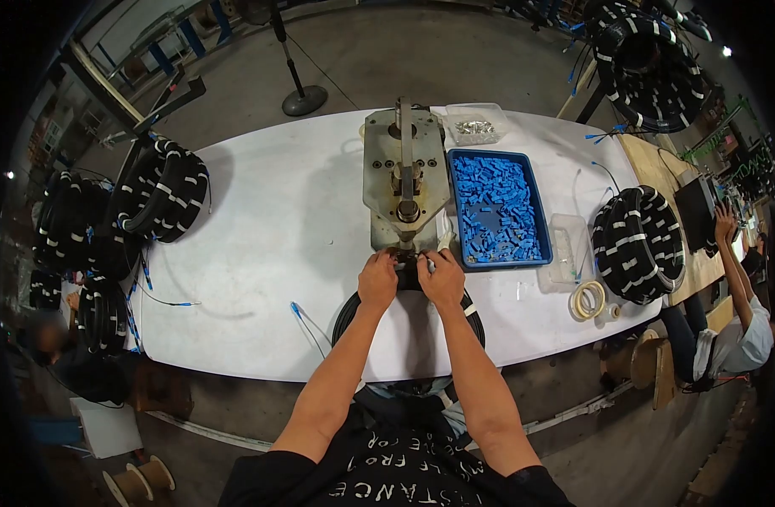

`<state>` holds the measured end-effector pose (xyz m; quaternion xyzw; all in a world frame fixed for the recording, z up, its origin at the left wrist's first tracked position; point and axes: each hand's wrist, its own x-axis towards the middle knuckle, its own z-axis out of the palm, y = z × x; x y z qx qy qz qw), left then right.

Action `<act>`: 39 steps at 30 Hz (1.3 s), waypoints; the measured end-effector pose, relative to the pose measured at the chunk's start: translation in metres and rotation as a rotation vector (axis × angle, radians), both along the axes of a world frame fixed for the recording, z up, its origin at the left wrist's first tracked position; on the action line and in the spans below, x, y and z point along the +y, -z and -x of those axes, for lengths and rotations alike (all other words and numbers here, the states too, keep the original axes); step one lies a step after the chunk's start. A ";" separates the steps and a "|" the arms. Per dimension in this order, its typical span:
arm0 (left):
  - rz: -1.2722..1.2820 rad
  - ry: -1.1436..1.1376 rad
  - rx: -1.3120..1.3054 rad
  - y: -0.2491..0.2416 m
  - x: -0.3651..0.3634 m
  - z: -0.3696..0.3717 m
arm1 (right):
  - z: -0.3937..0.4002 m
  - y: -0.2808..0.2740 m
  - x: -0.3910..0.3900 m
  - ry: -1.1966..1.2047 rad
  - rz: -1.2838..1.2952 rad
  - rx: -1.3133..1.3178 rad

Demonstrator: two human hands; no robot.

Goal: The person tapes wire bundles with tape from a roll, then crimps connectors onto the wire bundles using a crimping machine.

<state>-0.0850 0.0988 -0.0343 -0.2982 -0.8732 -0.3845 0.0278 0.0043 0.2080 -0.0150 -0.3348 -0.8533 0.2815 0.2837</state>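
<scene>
My left hand (pixel 377 280) and my right hand (pixel 442 278) meet at the foot of a metal hand press (pixel 406 177), one on either side of its lower end. The fingers of both are pinched together around something small and dark that I cannot make out. Below my wrists, a coil of black cable (pixel 344 325) lies at the table's near edge, partly covered by my forearms. A thin cable end with a blue connector (pixel 295 309) sticks out left of it. Right of the press stands a blue tray (pixel 545 245) full of small blue connector parts.
A clear box of metal parts (pixel 474 128) sits behind the tray. To the right are an empty-looking clear container (pixel 565 266), tape rolls (pixel 587 300) and a taped cable coil (pixel 638 245). More coils (pixel 162 190) stand at left. A person (pixel 734 329) works at far right.
</scene>
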 end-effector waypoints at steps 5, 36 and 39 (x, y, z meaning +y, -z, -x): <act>0.031 -0.010 0.035 -0.002 -0.001 -0.001 | 0.001 0.003 0.001 -0.022 -0.032 0.010; 0.001 0.028 0.107 0.003 0.001 0.003 | 0.000 0.002 0.003 -0.041 -0.051 -0.014; 0.015 0.038 0.085 0.001 0.000 0.003 | 0.000 0.002 0.003 -0.044 -0.046 -0.022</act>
